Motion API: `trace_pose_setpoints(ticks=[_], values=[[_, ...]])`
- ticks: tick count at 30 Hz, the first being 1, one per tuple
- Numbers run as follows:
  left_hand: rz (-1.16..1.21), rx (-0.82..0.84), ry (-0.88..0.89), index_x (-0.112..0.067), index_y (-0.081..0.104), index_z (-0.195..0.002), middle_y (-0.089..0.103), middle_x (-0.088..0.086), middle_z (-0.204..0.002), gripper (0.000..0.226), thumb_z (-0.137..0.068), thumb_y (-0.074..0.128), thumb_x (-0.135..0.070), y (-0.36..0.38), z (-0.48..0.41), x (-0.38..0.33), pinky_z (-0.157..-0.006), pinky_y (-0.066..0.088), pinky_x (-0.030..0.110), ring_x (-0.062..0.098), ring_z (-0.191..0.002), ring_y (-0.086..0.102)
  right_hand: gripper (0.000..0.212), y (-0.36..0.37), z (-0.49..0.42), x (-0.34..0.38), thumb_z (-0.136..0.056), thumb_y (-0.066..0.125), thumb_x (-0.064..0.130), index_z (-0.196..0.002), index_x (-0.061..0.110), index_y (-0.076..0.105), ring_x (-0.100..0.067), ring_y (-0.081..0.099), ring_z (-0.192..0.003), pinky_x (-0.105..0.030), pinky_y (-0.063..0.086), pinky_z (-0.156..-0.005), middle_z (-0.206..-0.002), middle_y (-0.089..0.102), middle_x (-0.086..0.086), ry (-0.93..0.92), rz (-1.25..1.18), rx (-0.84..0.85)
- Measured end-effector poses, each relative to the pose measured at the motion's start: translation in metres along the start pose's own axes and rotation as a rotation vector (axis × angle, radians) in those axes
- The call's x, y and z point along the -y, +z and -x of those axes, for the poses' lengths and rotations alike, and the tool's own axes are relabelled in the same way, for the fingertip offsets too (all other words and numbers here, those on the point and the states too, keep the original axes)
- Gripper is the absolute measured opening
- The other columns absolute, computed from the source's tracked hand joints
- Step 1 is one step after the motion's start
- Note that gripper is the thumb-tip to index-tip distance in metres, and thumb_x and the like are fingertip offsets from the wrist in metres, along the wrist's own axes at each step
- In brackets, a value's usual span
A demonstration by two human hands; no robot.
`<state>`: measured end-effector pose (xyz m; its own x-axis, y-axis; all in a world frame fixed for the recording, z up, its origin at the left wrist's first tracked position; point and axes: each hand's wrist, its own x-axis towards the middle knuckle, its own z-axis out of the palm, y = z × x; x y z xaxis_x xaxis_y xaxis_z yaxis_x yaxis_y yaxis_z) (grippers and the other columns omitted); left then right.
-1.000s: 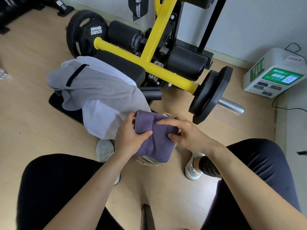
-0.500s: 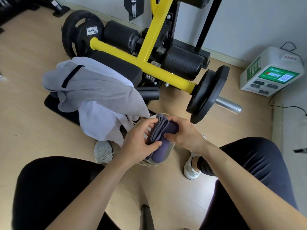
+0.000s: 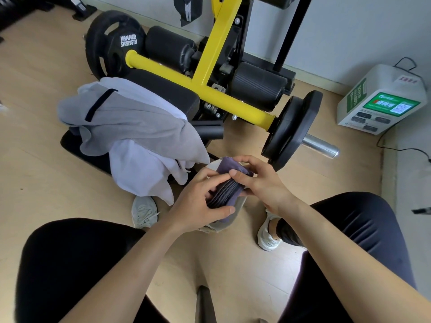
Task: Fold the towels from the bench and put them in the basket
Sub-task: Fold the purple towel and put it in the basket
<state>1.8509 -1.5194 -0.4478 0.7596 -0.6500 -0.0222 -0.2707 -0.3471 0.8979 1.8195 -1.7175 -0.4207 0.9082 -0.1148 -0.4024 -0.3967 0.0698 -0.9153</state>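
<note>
Pale wood floor [image 3: 35,178], yellow machine [image 3: 210,57]; left hand [image 3: 198,202] and right hand [image 3: 262,181] grip purple towel [image 3: 224,195].

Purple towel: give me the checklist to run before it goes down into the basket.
1. Fold is compact: ok. The purple towel shows stacked layers along its edge.
2. Both grips are on it: ok. The left hand curls round its near end, and the right hand pinches the far end.
3. Basket is underneath: ok. The rim of the basket shows just below the hands.
4. Room inside the basket: cannot tell. Hands and towel hide it.
5. Bench is cleared: not ok. A grey towel and a white towel lie unfolded on the bench.
</note>
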Motion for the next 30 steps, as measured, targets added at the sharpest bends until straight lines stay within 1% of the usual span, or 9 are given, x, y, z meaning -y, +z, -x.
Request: trace_pose_setpoints(ticks=[4, 6, 9, 13, 16, 20, 25, 28, 30], values=[[0.113, -0.234, -0.092, -0.028, 0.073, -0.114, 0.068, -0.014, -0.106, 0.039, -0.079, 0.067, -0.043, -0.009, -0.003, 0.000, -0.084, 0.057, 0.033, 0.012, -0.097, 0.066, 0.035, -0.008, -0.002, 0.004, -0.091, 0.067, 0.003, -0.124, 0.014, 0.062, -0.012, 0.066, -0.086, -0.034, 0.061, -0.073, -0.103, 0.064, -0.007, -0.074, 0.077, 0.051], [0.168, -0.292, -0.160, -0.038, 0.067, -0.116, 0.067, -0.016, -0.115, 0.039, -0.079, 0.064, -0.048, -0.013, -0.005, 0.002, -0.089, 0.055, 0.027, 0.004, -0.106, 0.064, 0.038, -0.011, -0.002, 0.006, -0.090, 0.066, 0.000, -0.124, 0.017, 0.063, -0.015, 0.065, -0.091, -0.038, 0.061, -0.078, -0.106, 0.064, -0.006, -0.089, 0.065, 0.103], [0.323, -0.148, -0.234, -0.040, 0.057, -0.130, 0.065, -0.015, -0.130, 0.052, -0.081, 0.072, -0.047, -0.014, -0.006, -0.002, -0.096, 0.050, 0.018, -0.003, -0.119, 0.060, 0.043, -0.013, 0.000, 0.008, -0.089, 0.064, -0.001, -0.128, 0.016, 0.061, -0.020, 0.065, -0.098, -0.044, 0.058, -0.084, -0.110, 0.066, -0.009, -0.095, -0.054, 0.178], [0.426, 0.020, -0.273, -0.032, 0.055, -0.138, 0.071, -0.016, -0.123, 0.052, -0.091, 0.076, -0.024, -0.007, -0.002, -0.010, -0.089, 0.053, 0.017, 0.001, -0.114, 0.067, 0.043, -0.015, -0.002, 0.009, -0.092, 0.058, -0.006, -0.131, 0.011, 0.057, -0.019, 0.064, -0.096, -0.036, 0.059, -0.075, -0.114, 0.062, -0.010, -0.088, -0.196, 0.113], [0.394, 0.034, -0.315, -0.035, 0.060, -0.129, 0.073, -0.013, -0.118, 0.050, -0.083, 0.081, -0.032, -0.008, -0.002, -0.007, -0.088, 0.056, 0.021, 0.004, -0.109, 0.069, 0.038, -0.018, -0.004, 0.006, -0.093, 0.054, -0.007, -0.124, 0.013, 0.060, -0.013, 0.064, -0.084, -0.029, 0.056, -0.066, -0.101, 0.066, -0.005, -0.041, -0.216, 0.024], [0.417, 0.058, -0.441, -0.024, 0.068, -0.116, 0.077, -0.001, -0.107, 0.056, -0.067, 0.084, -0.045, -0.010, -0.003, 0.001, -0.081, 0.060, 0.028, 0.015, -0.101, 0.074, 0.035, -0.026, -0.008, 0.002, -0.091, 0.053, -0.007, -0.116, 0.015, 0.063, -0.012, 0.064, -0.074, -0.029, 0.055, -0.062, -0.092, 0.068, -0.002, 0.006, -0.204, -0.039], [0.592, -0.201, -0.615, -0.018, 0.067, -0.117, 0.076, 0.001, -0.106, 0.035, -0.085, 0.079, -0.009, -0.007, -0.007, 0.012, -0.072, 0.061, 0.026, 0.017, -0.095, 0.076, 0.035, -0.030, -0.013, -0.018, -0.086, 0.060, -0.005, -0.116, 0.012, 0.061, -0.015, 0.062, -0.074, -0.031, 0.057, -0.064, -0.093, 0.064, -0.008, 0.171, -0.134, -0.143], [0.582, -0.351, -0.713, -0.017, 0.064, -0.118, 0.073, 0.001, -0.105, 0.032, -0.089, 0.075, -0.010, 0.005, -0.012, 0.026, -0.065, 0.059, 0.024, 0.015, -0.092, 0.074, 0.033, -0.020, -0.016, -0.044, -0.089, 0.064, 0.004, -0.119, 0.016, 0.057, -0.017, 0.064, -0.077, -0.039, 0.063, -0.069, -0.103, 0.063, -0.014, 0.268, -0.021, -0.220], [0.528, -0.405, -0.766, -0.017, 0.062, -0.120, 0.070, 0.002, -0.109, 0.034, -0.089, 0.075, -0.016, 0.015, -0.015, 0.039, -0.070, 0.060, 0.028, 0.017, -0.096, 0.071, 0.047, -0.015, -0.017, -0.062, -0.092, 0.065, 0.011, -0.134, 0.024, 0.048, -0.022, 0.067, -0.085, -0.037, 0.063, -0.069, -0.112, 0.064, -0.013, 0.291, 0.141, -0.224]])
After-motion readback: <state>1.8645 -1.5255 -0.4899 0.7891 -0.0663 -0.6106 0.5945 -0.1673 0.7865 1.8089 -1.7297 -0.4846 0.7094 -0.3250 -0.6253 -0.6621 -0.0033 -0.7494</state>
